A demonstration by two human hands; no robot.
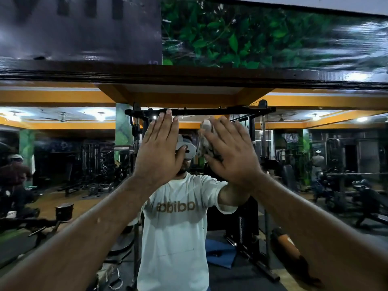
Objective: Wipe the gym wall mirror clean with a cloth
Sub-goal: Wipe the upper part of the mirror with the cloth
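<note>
Pressing flat against the mirror (315, 164), the left hand (159, 152) has its fingers straight and together and holds nothing. The right hand (228, 152), fingers extended, presses a crumpled pale cloth (204, 137) against the glass just beside the left hand. The cloth shows between the two hands, near the mirror's dark upper frame (189, 77). Gym machines appear in the reflection.
</note>
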